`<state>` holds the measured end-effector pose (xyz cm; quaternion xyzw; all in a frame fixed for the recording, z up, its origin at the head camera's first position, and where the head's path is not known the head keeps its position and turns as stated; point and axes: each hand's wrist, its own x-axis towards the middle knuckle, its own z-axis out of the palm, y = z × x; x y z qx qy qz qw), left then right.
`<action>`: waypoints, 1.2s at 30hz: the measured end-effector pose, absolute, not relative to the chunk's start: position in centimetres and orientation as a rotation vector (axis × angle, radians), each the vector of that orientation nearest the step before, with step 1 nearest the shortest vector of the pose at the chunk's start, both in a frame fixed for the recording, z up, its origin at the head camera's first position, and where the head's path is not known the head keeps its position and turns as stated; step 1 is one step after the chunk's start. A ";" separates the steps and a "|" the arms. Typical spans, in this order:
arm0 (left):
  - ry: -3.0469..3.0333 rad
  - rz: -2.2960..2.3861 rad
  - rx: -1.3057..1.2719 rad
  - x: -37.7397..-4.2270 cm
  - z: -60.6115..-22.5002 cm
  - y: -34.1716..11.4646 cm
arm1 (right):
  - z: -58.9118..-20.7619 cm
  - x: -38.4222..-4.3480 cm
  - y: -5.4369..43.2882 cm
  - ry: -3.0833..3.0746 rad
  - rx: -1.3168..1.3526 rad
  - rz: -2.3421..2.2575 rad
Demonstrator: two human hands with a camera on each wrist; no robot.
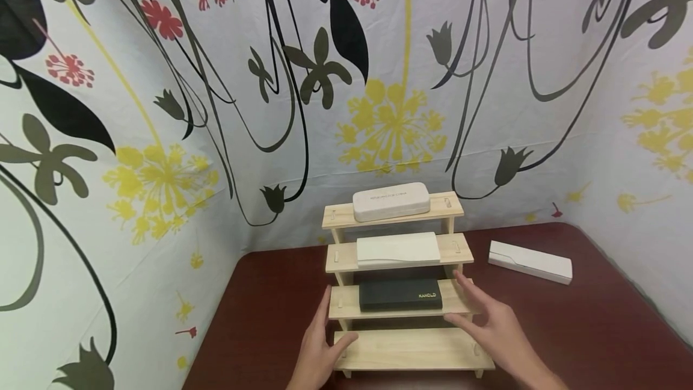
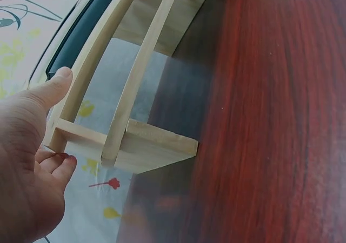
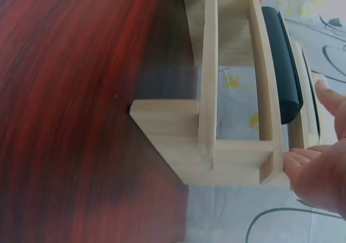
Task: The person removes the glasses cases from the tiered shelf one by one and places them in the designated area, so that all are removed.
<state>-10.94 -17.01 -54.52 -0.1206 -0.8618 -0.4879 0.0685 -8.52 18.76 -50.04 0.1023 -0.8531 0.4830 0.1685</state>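
A four-tier wooden display rack (image 1: 414, 351) stands on the table. On its second tier from the bottom lies a dark case (image 1: 400, 295) with gold lettering. Above that sit a flat white case (image 1: 397, 250) and, on the top tier, a rounded white case (image 1: 391, 201). At the rack's left end, my left hand (image 1: 316, 345) has its fingers along the side and its thumb spread toward the front. My right hand (image 1: 495, 324) is by the opposite end, thumb and fingers apart; in the right wrist view its fingertips (image 3: 297, 159) meet the end of a tier.
A long white box (image 1: 530, 262) lies on the dark red table (image 1: 271, 312), right of the rack. Behind the table hangs a white cloth (image 1: 303, 161) printed with flowers, which also runs along both sides.
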 end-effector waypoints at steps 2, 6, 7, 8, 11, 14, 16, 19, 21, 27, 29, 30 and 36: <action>-2.599 -1.461 -0.359 -11.0 -54.4 -16.9 | -50.0 -8.7 18.5 -2.438 0.310 1.398; -2.606 -1.447 -0.348 -11.2 -54.3 -16.6 | -50.0 -9.1 18.0 -2.463 0.324 1.388; -2.607 -1.443 -0.345 -11.3 -54.3 -16.6 | -49.9 -9.3 17.9 -2.477 0.318 1.354; -2.606 -1.441 -0.341 -11.4 -54.3 -16.5 | -49.9 -9.4 17.7 -2.489 0.312 1.324; -2.601 -1.434 -0.326 -11.6 -54.3 -16.3 | -49.8 -9.8 17.4 -2.508 0.303 1.257; -2.594 -1.437 -0.305 -11.8 -54.3 -16.2 | -49.8 -10.2 17.2 -2.492 0.314 1.233; -2.589 -1.439 -0.298 -12.0 -54.3 -16.1 | -49.9 -10.4 17.0 -2.479 0.318 1.233; -2.569 -1.452 -0.294 -12.2 -54.3 -16.0 | -49.9 -10.7 16.7 -2.473 0.321 1.223; -2.553 -1.467 -0.297 -12.3 -54.3 -16.0 | -50.0 -10.9 16.5 -2.472 0.319 1.208; -2.530 -1.510 -0.285 -12.6 -54.3 -15.9 | -50.1 -11.2 15.9 -2.481 0.312 1.200; -2.526 -1.519 -0.282 -12.6 -54.3 -15.9 | -50.0 -11.3 15.7 -2.491 0.314 1.194; -2.525 -1.521 -0.282 -12.6 -54.3 -15.9 | -50.0 -11.4 15.6 -2.497 0.318 1.188; -2.505 -1.525 -0.301 -12.7 -54.1 -16.0 | -49.8 -11.6 15.3 -2.513 0.378 1.173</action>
